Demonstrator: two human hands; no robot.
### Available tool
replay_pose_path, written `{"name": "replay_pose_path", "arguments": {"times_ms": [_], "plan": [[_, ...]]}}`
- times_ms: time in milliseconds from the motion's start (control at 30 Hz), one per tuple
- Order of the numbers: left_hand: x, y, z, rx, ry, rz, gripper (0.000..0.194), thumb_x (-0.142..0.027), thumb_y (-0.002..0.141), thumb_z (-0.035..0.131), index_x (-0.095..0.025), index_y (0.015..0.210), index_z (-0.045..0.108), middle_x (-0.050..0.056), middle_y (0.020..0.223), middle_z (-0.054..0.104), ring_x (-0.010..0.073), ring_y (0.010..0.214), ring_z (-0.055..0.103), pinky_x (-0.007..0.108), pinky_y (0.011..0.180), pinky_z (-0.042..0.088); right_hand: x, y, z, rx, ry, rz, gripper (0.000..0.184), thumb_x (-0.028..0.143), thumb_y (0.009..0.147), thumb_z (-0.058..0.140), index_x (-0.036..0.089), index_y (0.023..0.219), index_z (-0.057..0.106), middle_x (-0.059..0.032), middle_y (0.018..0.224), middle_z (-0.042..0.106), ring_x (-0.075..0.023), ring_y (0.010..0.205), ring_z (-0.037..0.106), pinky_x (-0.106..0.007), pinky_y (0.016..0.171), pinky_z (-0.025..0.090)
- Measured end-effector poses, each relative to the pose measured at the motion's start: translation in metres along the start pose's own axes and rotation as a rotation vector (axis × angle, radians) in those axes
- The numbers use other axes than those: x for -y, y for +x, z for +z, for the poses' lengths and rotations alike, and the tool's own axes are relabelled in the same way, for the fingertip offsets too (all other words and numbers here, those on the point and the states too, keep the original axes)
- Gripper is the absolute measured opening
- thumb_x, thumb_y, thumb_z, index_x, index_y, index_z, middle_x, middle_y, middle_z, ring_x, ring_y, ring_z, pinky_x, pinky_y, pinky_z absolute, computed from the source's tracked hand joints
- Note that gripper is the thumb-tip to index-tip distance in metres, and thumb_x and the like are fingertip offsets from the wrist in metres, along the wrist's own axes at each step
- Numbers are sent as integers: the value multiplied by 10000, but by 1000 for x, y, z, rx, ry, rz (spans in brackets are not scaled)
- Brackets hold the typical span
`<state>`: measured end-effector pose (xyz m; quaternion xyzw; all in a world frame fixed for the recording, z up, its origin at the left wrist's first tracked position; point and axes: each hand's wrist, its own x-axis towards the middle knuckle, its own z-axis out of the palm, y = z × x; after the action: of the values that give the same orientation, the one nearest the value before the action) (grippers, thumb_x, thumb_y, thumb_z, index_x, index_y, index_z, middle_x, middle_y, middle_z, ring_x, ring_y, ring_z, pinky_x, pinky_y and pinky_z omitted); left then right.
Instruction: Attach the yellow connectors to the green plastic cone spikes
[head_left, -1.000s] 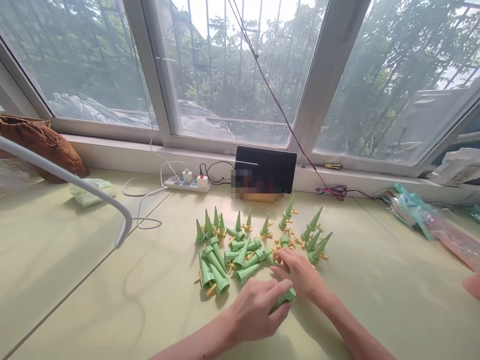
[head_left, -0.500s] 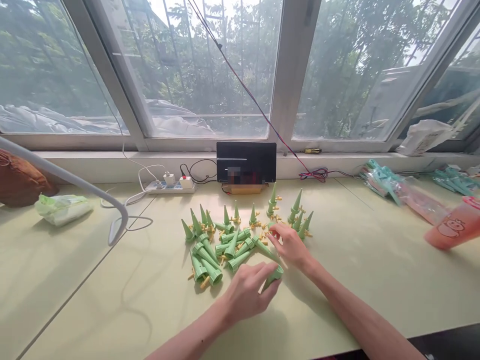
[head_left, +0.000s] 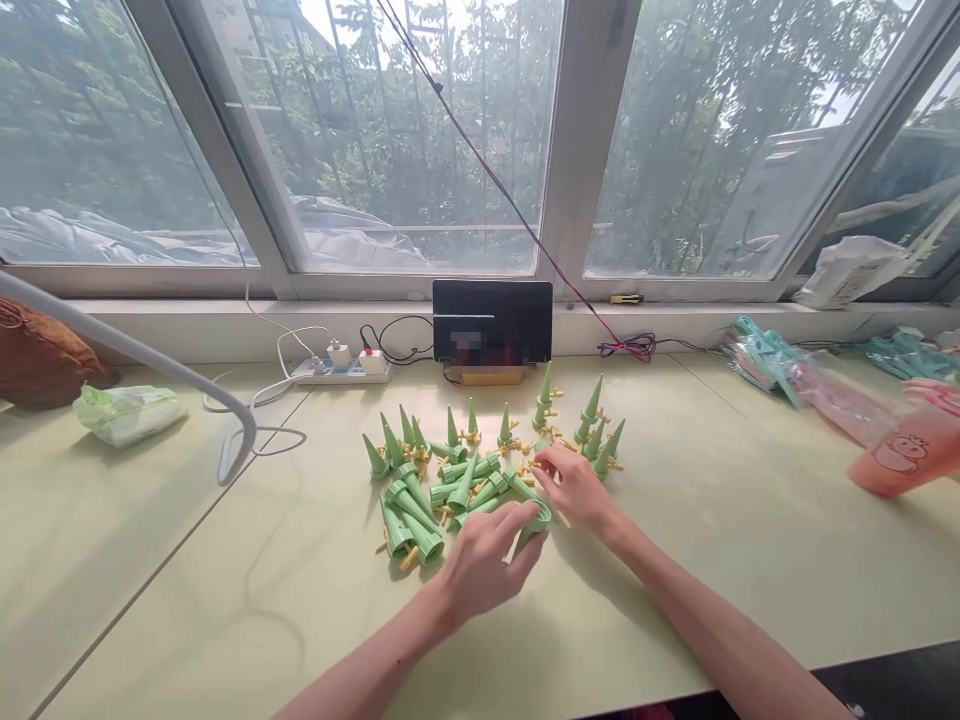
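Observation:
My left hand [head_left: 491, 555] is closed around a green plant watering spike [head_left: 534, 528], its open ribbed end facing up. Close to it, my right hand [head_left: 577, 490] has its fingertips drawn together among small yellow valves [head_left: 525, 478]; anything between them is too hidden to name. Several green watering spikes lie in a loose pile [head_left: 409, 500] left of the hands, some with yellow valves fitted. Behind the pile, more spikes stand point up, among them a stacked green spike [head_left: 591, 408] at the right.
A dark tablet [head_left: 492, 320] leans by the window behind the spikes. On the left are a power strip [head_left: 341, 372], a grey curved arm [head_left: 150, 340] and a tissue pack [head_left: 129, 412]. A pink drink cup [head_left: 904, 450] and bagged teal parts [head_left: 765, 360] are at the right.
The view has swung right, bringing the drink cup into sight. My left hand has lifted the spike slightly toward the pile, turning its open end upward. My right hand stays by the yellow valves.

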<state>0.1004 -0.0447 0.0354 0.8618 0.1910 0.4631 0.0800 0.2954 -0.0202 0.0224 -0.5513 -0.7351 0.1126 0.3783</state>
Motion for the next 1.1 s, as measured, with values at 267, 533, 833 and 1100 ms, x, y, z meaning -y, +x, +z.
{"name": "replay_pose_path", "arguments": {"times_ms": [267,533,833,1100], "plan": [[7,13,-13,-266,-126,-444,142,-229,926,633,-211,1058,583,-79,585,529,77,472,523,177,488,479,-8,1,-1,-196,3,55,139,195,941,511,182,1039,609,-68,939,645,-192,739,607,-328,709,495],[8,21,-14,-335,-499,-768,236,-413,912,645,-212,997,555,-69,642,516,63,406,470,162,352,383,-12,1,0,-160,-30,56,146,182,931,502,192,1036,604,-85,999,646,-215,796,625,-357,756,517],[4,24,-15,-340,-573,-817,266,-444,904,652,-209,961,542,-74,601,500,69,403,470,149,330,369,-12,0,-1,-95,-28,69,148,152,908,547,191,1019,636,-73,977,610,-218,844,632,-352,790,520],[1,25,-14,-337,-583,-834,273,-457,903,648,-205,922,546,-74,581,501,68,395,461,155,342,375,-13,-2,1,-5,-64,85,176,125,892,563,189,1028,655,-75,970,569,-234,903,610,-380,839,511]]}}
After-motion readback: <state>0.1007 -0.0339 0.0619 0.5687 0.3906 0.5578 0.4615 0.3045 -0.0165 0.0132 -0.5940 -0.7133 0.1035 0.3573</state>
